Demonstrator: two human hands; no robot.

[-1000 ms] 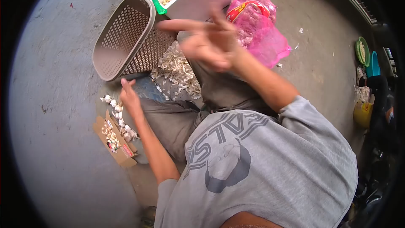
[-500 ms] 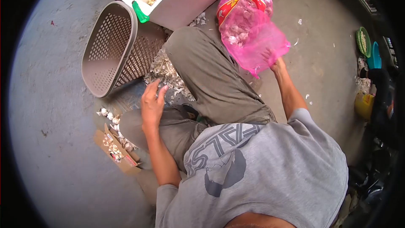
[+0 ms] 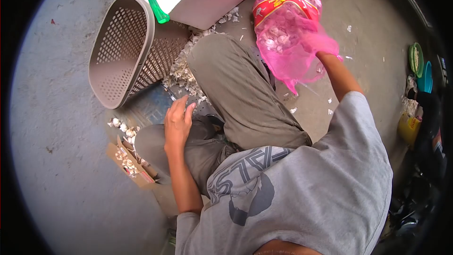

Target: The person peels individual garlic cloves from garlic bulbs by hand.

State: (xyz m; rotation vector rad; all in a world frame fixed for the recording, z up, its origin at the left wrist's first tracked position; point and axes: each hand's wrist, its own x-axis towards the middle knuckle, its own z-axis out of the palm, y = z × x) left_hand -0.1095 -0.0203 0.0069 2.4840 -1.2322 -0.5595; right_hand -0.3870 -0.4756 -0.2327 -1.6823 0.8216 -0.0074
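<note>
My right hand (image 3: 321, 45) is inside the pink mesh bag (image 3: 285, 61), seen blurred through the net, so its fingers cannot be made out. Garlic bulbs (image 3: 278, 37) fill the bag, which has a red and yellow label band (image 3: 283, 4). Over my bent leg, my left hand (image 3: 178, 122) hangs with its fingers apart and nothing in it. Just beyond it lies a pile of garlic skins (image 3: 185, 73) on the floor.
A tilted brown perforated basket (image 3: 146, 42) stands at the left, beside a white box (image 3: 214, 0) of peeled cloves with a green handle (image 3: 158, 9) at its edge. A cardboard box (image 3: 141, 172) and loose bulbs (image 3: 123, 127) lie near my left knee. Green (image 3: 416, 60) and blue (image 3: 425, 78) bowls are far right.
My right hand has moved forward, from the bag's near edge to deeper inside it. My left hand has shifted slightly right and down, still open. The view has shifted a little.
</note>
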